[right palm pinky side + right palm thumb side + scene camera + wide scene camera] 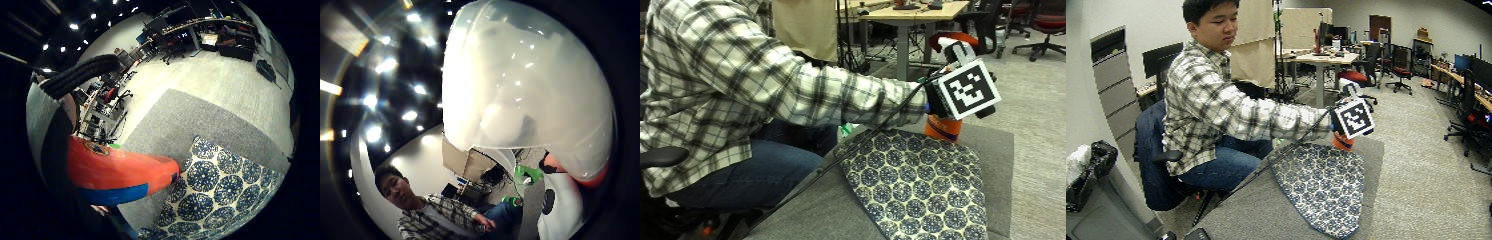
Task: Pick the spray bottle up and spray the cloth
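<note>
Spray bottle (pixel 943 127) in gloved hand (pixel 936 97), above cloth (pixel 919 185) edge.

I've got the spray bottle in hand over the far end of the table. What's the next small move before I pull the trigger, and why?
Probably tip the nozzle down toward the patterned cloth. The gloved right hand grips the orange spray bottle roughly upright and lifted off the grey table, beyond the cloth's far edge. The cloth lies flat below and nearer the person, so a spray from this pose would likely miss it.
</note>
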{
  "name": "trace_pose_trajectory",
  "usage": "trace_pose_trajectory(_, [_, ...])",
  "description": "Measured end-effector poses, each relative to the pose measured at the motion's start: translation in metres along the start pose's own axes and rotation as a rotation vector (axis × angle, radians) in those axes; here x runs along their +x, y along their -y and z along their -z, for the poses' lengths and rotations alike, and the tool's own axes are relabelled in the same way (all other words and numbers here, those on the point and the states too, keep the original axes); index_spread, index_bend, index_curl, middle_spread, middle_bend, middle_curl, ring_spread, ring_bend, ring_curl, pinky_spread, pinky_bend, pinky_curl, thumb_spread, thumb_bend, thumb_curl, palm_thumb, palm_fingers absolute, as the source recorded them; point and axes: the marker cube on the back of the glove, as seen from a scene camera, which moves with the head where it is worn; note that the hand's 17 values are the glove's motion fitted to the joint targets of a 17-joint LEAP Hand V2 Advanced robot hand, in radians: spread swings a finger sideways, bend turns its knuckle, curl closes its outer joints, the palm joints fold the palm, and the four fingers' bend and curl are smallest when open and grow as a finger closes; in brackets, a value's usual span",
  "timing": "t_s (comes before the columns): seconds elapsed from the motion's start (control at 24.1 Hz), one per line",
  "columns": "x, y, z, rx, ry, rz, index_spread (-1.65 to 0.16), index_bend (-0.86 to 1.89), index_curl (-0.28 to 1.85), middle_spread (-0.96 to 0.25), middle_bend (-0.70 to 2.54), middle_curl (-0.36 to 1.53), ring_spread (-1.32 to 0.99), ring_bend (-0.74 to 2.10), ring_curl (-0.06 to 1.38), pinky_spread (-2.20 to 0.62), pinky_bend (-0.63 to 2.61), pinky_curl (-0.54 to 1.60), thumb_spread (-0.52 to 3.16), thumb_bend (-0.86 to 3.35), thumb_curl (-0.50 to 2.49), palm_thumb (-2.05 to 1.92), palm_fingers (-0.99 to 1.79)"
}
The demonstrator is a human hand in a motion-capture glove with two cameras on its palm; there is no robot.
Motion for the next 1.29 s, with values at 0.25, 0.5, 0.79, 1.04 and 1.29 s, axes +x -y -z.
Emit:
trace_pose_trajectory(0.25, [0.004, -0.002, -0.008, -0.026, -0.006, 0.012, -0.21, 0.2, 0.66, -0.07, 0.52, 0.55, -0.15, 0.49, 0.48, -0.15, 0.48, 0.41, 0.35, -0.03, 0.75, 1.06, 1.26])
trace_pose_trajectory(0.5, [0.006, -0.003, -0.007, -0.036, -0.01, 0.008, -0.21, 0.19, 0.65, -0.06, 0.52, 0.55, -0.15, 0.49, 0.48, -0.16, 0.48, 0.42, 0.35, -0.03, 0.75, 1.06, 1.25])
trace_pose_trajectory(0.79, [0.006, -0.003, -0.007, -0.053, -0.017, 0.006, -0.2, 0.18, 0.65, -0.07, 0.52, 0.55, -0.15, 0.49, 0.48, -0.16, 0.49, 0.42, 0.36, -0.03, 0.75, 1.06, 1.25])
trace_pose_trajectory(1.04, [0.008, -0.008, -0.006, -0.103, -0.026, -0.007, -0.21, 0.17, 0.63, -0.07, 0.51, 0.55, -0.15, 0.49, 0.48, -0.16, 0.51, 0.42, 0.38, -0.04, 0.74, 1.06, 1.24])
trace_pose_trajectory(1.29, [0.013, -0.01, -0.007, -0.13, -0.054, -0.041, -0.22, 0.11, 0.57, -0.08, 0.47, 0.54, -0.17, 0.51, 0.48, -0.15, 0.55, 0.43, 0.47, -0.06, 0.7, 0.99, 1.16])
